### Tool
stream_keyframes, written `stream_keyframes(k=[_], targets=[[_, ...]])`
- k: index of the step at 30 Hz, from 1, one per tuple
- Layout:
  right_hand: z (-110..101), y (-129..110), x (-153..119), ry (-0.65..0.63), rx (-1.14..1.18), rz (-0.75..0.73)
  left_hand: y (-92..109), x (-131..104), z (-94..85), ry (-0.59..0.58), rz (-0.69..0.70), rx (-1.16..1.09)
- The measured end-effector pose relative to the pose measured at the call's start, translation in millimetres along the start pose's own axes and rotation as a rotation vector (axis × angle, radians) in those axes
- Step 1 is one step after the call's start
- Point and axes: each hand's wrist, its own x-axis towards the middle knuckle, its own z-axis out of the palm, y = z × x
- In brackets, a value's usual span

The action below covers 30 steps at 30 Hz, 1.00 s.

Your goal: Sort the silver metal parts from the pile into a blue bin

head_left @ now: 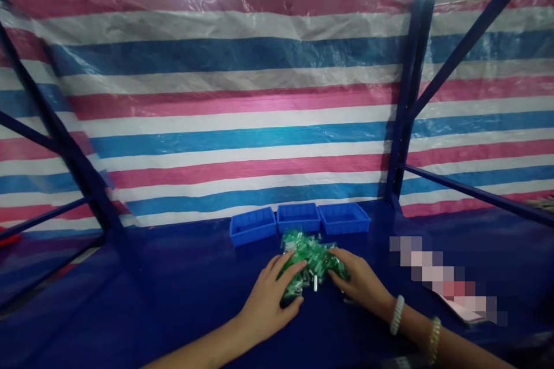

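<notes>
"What's standing around those green packets (309, 253)?"

"Three blue trays (253, 230), side by side along the back edge of the bench (182, 288), right behind the heap. A striped sheet (242, 138) hangs beyond them, and a blue post (404, 127) rises to their right. Toward the right end lies a flat item (465, 308), mostly pixelated."

"Where's the heap, and which way does it point?"

"Just in front of the middle tray; I can't tell if they touch. The packets lie at mixed angles. One small white piece (315, 283) on the near side has its long axis toward the front edge."

"And the hands?"

"The left hand (270, 294) cups the heap's left side, fingers spread, thumb apart. The right hand (359, 279) has thumb and forefinger around packets on the right side; whether they pinch, I can't tell."

"Room to move?"

"The trays block the way backward. Bench top stretches leftward from the left hand, and a narrower stretch separates the right hand from the flat item."
</notes>
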Motion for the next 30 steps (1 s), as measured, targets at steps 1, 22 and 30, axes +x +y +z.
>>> stream_keyframes(k=[1,22,30], targets=[[-0.7,-0.4,1.0,0.033,0.014,-0.019,-1.2,-0.7,-1.1,0.019,0.0,0.008],[-12.6,-35.8,64.5,-0.078,-0.316,-0.268,-32.3,-25.3,-11.8,0.09,0.131,0.252],[-9.7,6.8,117.8,-0.075,-0.476,-0.065,-36.6,19.5,-35.5,0.195,0.103,0.244]])
